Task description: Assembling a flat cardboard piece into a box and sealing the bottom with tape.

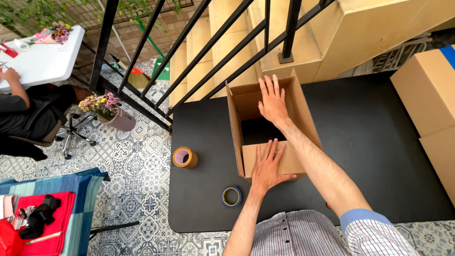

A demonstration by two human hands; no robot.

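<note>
An open brown cardboard box (303, 114) stands on a black table (379, 156). My left hand (268, 166) lies flat, fingers spread, on the box's near flap. Over the far flap rests my right hand (272, 102), also flat with fingers apart, the forearm reaching across the box's right side. Neither hand grips anything. A roll of brown packing tape (185, 157) sits on the table to the left of the box. Near my left wrist lies a blue tape roll (232, 196).
Stacked cardboard boxes (429, 104) stand at the table's right end. A black railing (189, 52) and beige stairs (222, 42) lie behind the table. At far left a seated person (28, 111) is at a white table (42, 57); a flower pot (116, 116) stands on the tiled floor.
</note>
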